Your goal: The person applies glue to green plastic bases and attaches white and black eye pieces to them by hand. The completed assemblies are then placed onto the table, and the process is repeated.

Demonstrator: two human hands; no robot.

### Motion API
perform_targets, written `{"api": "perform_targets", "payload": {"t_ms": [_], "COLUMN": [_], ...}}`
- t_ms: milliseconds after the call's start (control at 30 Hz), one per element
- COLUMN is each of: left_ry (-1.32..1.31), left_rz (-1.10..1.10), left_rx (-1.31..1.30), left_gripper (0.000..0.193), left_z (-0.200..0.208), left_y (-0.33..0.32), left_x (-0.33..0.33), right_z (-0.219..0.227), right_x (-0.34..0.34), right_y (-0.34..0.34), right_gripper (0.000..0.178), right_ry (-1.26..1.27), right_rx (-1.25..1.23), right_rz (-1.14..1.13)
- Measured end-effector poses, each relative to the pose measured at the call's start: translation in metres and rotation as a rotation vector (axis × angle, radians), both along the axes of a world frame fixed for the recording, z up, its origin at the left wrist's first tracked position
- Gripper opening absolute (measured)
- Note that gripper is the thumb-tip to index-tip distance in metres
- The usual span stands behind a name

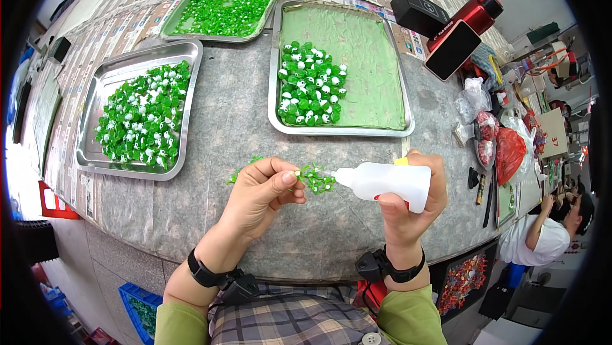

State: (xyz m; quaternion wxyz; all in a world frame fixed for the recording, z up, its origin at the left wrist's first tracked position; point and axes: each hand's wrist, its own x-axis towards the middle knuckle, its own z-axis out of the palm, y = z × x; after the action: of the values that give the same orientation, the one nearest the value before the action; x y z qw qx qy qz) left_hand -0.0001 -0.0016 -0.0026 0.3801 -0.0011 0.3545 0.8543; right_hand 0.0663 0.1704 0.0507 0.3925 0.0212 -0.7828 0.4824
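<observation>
Between the thumb and fingers of my left hand (258, 192) is a small white-and-green piece, mostly hidden by the fingertips. My right hand (426, 195) is wrapped round a white squeeze bottle (389, 181), tilted sideways, its thin nozzle pointing left toward the pinched piece. Whether the tip touches it, I cannot tell. Loose small green-and-white pieces (320, 183) lie on the grey table cover beneath the nozzle. Beyond my hands, a metal tray (376, 71) lined in green holds rows of green pieces with white eye-like balls (309, 87) along its left side.
At left stands a metal tray (108, 77) heaped with green-and-white pieces (143, 115); another tray (268, 16) of small green pieces lies farther back. A phone (452, 50) leans against a red bottle (484, 10) beside a black box (417, 12). Plastic bags (510, 157) and another person (539, 236) are at right.
</observation>
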Motion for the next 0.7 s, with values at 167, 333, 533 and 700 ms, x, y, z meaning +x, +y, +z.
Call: {"api": "perform_targets", "payload": {"t_ms": [167, 333, 533, 700], "left_ry": [0.038, 0.117, 0.120, 0.125], "left_rz": [0.046, 0.127, 0.145, 0.146], "left_rx": [-0.044, -0.105, -0.097, -0.099], "left_gripper": [0.010, 0.013, 0.013, 0.013], "left_z": [0.0017, 0.0047, 0.0042, 0.0045], "left_y": [0.0002, 0.0009, 0.0004, 0.0005], "left_x": [0.0015, 0.0022, 0.0018, 0.0017], "right_z": [0.0001, -0.0025, -0.0042, -0.0035], "right_x": [0.0048, 0.0061, 0.0033, 0.0034], "right_y": [0.0041, 0.0045, 0.0033, 0.0036], "right_gripper": [0.045, 0.044, 0.042, 0.042], "right_ry": [0.029, -0.016, -0.023, -0.037], "right_rx": [-0.066, -0.037, -0.022, 0.007], "right_rz": [0.044, 0.010, 0.027, 0.052]}}
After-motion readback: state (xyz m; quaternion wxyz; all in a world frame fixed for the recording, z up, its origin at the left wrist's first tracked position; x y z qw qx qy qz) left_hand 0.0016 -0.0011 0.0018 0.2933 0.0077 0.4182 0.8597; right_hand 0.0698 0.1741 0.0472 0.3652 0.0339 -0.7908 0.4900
